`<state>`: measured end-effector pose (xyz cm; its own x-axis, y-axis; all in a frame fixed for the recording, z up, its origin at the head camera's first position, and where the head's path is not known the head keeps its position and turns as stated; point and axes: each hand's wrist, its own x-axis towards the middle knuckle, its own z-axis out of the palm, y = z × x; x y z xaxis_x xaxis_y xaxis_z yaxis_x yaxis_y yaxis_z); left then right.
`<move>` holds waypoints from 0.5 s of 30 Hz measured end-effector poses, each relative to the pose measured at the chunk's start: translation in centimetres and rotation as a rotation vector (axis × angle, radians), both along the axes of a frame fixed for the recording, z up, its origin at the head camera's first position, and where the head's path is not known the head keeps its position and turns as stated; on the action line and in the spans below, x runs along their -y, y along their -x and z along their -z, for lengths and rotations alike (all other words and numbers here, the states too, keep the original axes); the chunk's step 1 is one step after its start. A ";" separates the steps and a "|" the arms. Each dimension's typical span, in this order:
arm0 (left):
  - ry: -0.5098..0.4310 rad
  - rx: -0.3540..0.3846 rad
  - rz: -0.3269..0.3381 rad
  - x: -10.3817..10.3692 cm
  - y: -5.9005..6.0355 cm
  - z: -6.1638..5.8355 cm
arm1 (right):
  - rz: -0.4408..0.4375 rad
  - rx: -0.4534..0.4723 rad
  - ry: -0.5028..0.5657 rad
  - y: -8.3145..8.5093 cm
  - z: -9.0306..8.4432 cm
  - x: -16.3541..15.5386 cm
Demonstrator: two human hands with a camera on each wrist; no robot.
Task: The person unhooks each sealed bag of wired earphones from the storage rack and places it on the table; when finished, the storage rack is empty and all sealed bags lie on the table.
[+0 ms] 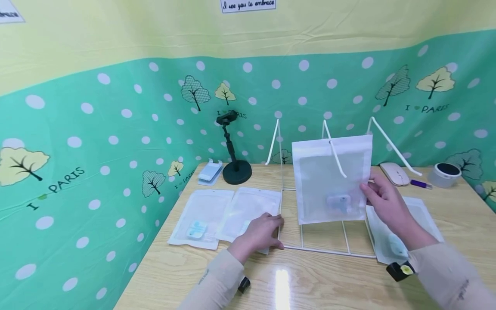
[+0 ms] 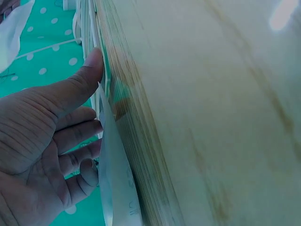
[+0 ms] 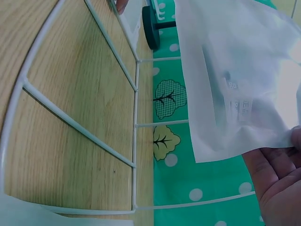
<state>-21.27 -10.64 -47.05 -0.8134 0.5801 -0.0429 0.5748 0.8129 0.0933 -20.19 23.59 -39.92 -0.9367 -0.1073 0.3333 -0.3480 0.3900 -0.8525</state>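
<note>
A white translucent zip bag (image 1: 329, 181) hangs at the middle hook of a white wire display rack (image 1: 325, 249), the hook's arm passing in front of it. A small pale purple item (image 1: 340, 202) shows through its lower part. My right hand (image 1: 381, 200) pinches the bag's right edge between thumb and fingers; in the right wrist view the bag (image 3: 240, 80) spreads above that hand (image 3: 282, 183). My left hand (image 1: 263, 232) rests over a flat bag (image 1: 255, 202), its loosely bent fingers and thumb touching the rack's lower left side. In the left wrist view, the thumb (image 2: 77, 87) is extended.
Another bag (image 1: 201, 215) with a blue item lies at left, and one (image 1: 420, 215) lies right of the rack. Behind are a black stand (image 1: 237, 172), a pale blue holder (image 1: 210, 172), a mouse (image 1: 394, 173), a purple stick (image 1: 421, 184) and a round container (image 1: 444, 175).
</note>
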 end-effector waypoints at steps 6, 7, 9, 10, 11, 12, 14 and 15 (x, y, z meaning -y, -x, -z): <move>-0.006 -0.001 0.007 0.0 0.0 0.1 | 0.033 0.019 -0.038 -1.6 0.1 0.0; -0.009 0.002 0.008 0.0 0.0 0.1 | 0.039 0.022 -0.042 -1.9 0.0 0.0; -0.014 0.003 0.008 0.0 0.0 0.1 | 0.059 0.028 -0.056 -2.4 0.0 -0.1; -0.016 0.004 0.007 0.0 0.0 0.2 | 0.072 0.033 -0.066 -2.6 0.0 -0.1; -0.016 0.005 0.005 0.0 0.0 0.2 | 0.086 0.039 -0.076 -2.9 -0.1 -0.1; -0.019 0.007 0.003 0.0 0.0 0.2 | 0.098 0.044 -0.085 -3.1 -0.1 -0.2; -0.018 0.010 0.000 0.1 0.0 0.2 | 0.117 0.056 -0.100 -3.5 0.0 -0.3; -0.018 0.013 -0.002 0.1 0.0 0.2 | 0.126 0.062 -0.105 -3.7 0.0 -0.4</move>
